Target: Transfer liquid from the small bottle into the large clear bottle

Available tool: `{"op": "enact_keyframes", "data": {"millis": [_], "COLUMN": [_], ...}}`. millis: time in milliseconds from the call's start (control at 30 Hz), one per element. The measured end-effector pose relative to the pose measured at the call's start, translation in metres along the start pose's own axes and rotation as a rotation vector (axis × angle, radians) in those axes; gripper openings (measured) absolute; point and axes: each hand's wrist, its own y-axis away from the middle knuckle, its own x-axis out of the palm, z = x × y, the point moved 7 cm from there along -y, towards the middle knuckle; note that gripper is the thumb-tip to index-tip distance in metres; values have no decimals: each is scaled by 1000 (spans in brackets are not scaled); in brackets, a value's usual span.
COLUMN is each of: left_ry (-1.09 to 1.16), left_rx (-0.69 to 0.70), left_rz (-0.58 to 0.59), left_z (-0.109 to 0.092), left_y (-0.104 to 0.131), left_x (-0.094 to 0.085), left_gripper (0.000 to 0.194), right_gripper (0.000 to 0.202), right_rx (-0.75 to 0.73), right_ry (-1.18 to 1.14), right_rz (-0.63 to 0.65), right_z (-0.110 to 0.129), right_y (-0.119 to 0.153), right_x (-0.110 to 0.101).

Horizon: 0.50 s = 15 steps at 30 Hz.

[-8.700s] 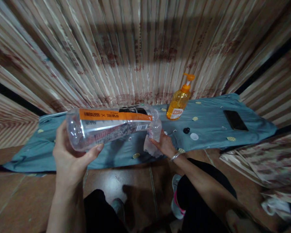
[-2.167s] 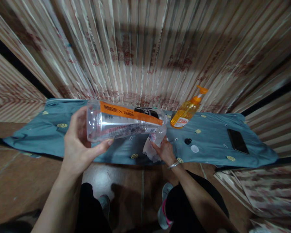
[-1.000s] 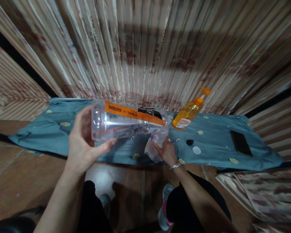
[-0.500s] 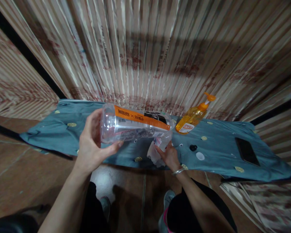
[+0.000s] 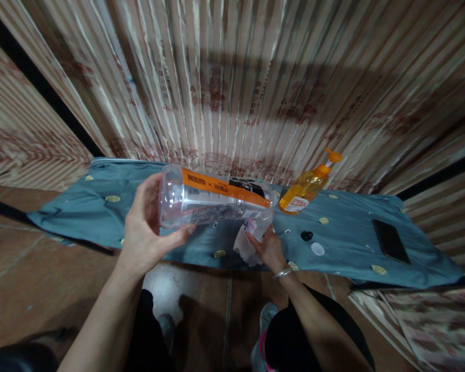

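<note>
A large clear plastic bottle (image 5: 217,199) with an orange, silver and black label lies sideways in the air over the cloth. My left hand (image 5: 143,232) is wrapped round its base end, with the thumb along the underside. At the other end, my right hand (image 5: 269,247) grips a translucent whitish plastic piece (image 5: 245,245) with a little red and blue print, right below the bottle. Whether the bottle's mouth touches this piece is hard to make out. Just beyond my right hand stands an orange pump bottle (image 5: 304,192) of yellow liquid.
Blue-green patterned cloth (image 5: 344,243) covers the narrow table. On it lie a small black object (image 5: 306,236), a white disc (image 5: 318,249) and a dark phone (image 5: 391,241). A striped curtain (image 5: 225,82) hangs behind, and black poles (image 5: 46,82) rise at the sides.
Both hands and the bottle keep the same pose. The whole view has shifted very slightly, so things appear a little further left.
</note>
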Motion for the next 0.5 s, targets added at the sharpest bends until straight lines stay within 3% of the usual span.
{"op": "enact_keyframes", "data": {"millis": [500], "left_ry": [-26], "left_rx": [13], "left_rz": [-14], "left_z": [-1], "left_y": [0], "left_x": [-1], "left_gripper": [91], "right_gripper": [70], "right_rx": [22], "right_ry": [41], "right_rz": [49], "right_z": [-2], "right_y": [-1], "right_x": [1]}}
